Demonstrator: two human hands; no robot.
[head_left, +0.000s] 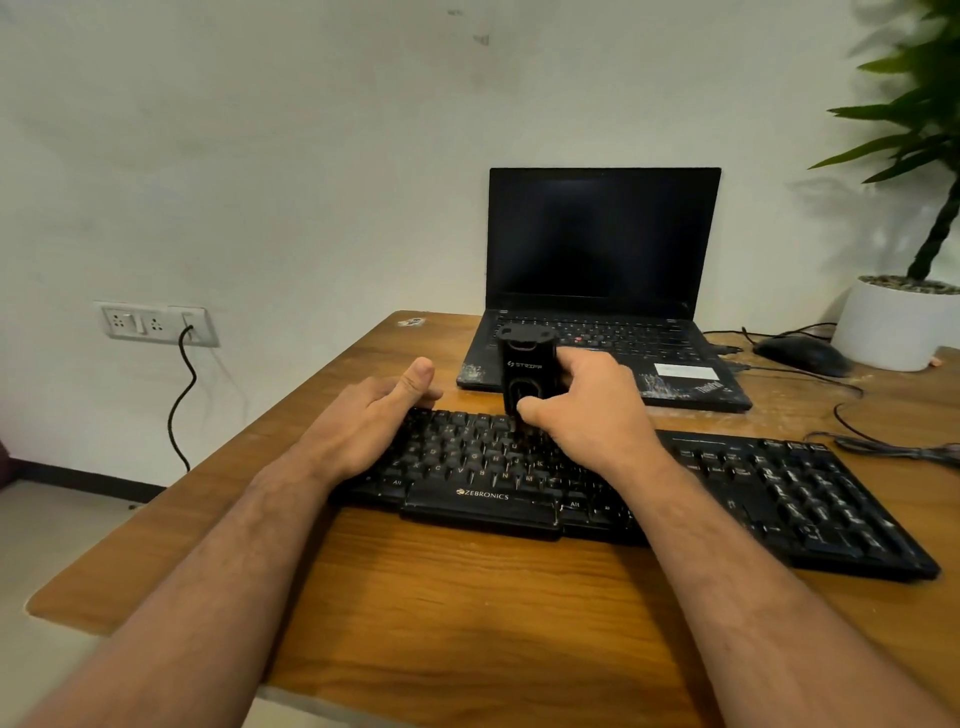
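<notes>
A black keyboard (779, 488) lies across the wooden desk (441, 597). My right hand (587, 410) grips a small black device (525, 358) with white lettering, held upright with its lower end on the keys near the keyboard's top row. My left hand (374, 415) rests on the left end of the keyboard, fingers fairly straight and thumb raised, holding nothing.
Behind the keyboard an open black laptop (602, 249) shows a dark screen. To its right lie a black mouse (802, 354), loose cables (883, 447) and a white plant pot (898, 327). A wall socket (156, 323) with a plugged cable is at left.
</notes>
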